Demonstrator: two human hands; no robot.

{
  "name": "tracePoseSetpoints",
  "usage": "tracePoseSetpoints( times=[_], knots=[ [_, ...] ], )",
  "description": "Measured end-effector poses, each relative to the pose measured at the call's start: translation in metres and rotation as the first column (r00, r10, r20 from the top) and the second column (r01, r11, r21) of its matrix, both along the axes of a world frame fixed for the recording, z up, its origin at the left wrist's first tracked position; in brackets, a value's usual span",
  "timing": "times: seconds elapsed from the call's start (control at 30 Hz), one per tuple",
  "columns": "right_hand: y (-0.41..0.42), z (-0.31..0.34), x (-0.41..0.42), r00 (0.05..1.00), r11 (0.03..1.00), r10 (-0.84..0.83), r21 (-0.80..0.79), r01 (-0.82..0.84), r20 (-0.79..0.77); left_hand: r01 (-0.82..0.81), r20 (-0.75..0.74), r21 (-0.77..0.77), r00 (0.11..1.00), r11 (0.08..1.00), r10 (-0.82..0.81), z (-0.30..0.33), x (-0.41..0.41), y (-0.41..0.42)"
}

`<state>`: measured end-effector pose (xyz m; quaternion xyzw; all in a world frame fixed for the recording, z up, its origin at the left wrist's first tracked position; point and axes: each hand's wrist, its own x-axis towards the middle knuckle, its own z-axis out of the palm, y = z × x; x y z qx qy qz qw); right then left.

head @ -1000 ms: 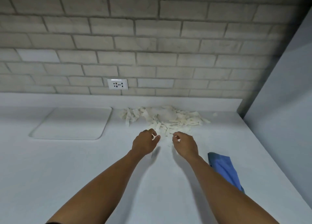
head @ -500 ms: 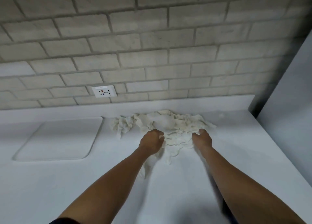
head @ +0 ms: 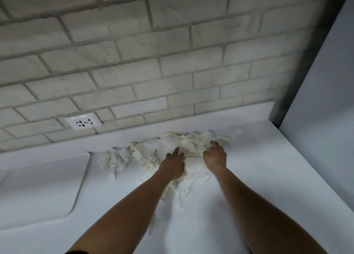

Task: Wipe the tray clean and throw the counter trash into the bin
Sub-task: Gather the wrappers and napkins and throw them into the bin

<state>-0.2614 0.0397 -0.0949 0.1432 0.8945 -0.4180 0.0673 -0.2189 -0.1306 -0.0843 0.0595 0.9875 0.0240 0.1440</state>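
Your left hand [head: 173, 164] and right hand [head: 215, 156] both reach into the heap of torn paper scraps [head: 153, 156], which lies on the white surface [head: 268, 177] against the low backsplash under the brick wall [head: 153, 52]. The left grip rests on the heap with fingers extended forward, released. The right grip has fingers curled down into the scraps, grasping a bunch of them. One stray scrap [head: 238, 130] sits apart, near the right corner. The white tray [head: 38, 186] lies flat on the surface, well left of the heap. A wall socket [head: 82, 122] is set in the brick above.
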Motion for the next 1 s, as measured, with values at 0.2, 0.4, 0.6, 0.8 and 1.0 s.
tracePoseSetpoints(
  times=[0.2,0.4,0.6,0.8,1.0],
  knots=[
    [-0.021,0.005,-0.010,0.992,0.992,-0.113,-0.049,0.116,0.057,-0.128,-0.081,0.041,0.988,0.991,0.131,-0.003,0.006,0.001],
    [-0.034,0.005,-0.009,0.982,0.945,-0.185,-0.282,0.167,-0.037,-0.191,-0.188,0.051,0.962,0.980,0.197,0.005,0.007,0.006],
    [-0.041,-0.002,-0.005,0.949,0.863,-0.314,-0.406,0.301,0.035,-0.227,-0.150,0.017,0.962,0.974,0.227,0.008,0.006,0.001],
    [-0.049,0.003,-0.008,0.925,0.820,-0.334,-0.428,0.380,0.181,-0.256,-0.119,0.107,0.956,0.961,0.268,-0.001,0.011,0.005],
    [-0.058,0.004,-0.014,0.929,0.831,-0.307,-0.416,0.368,0.209,-0.403,0.033,0.219,0.913,0.889,0.406,-0.001,0.007,0.000]
  ],
)
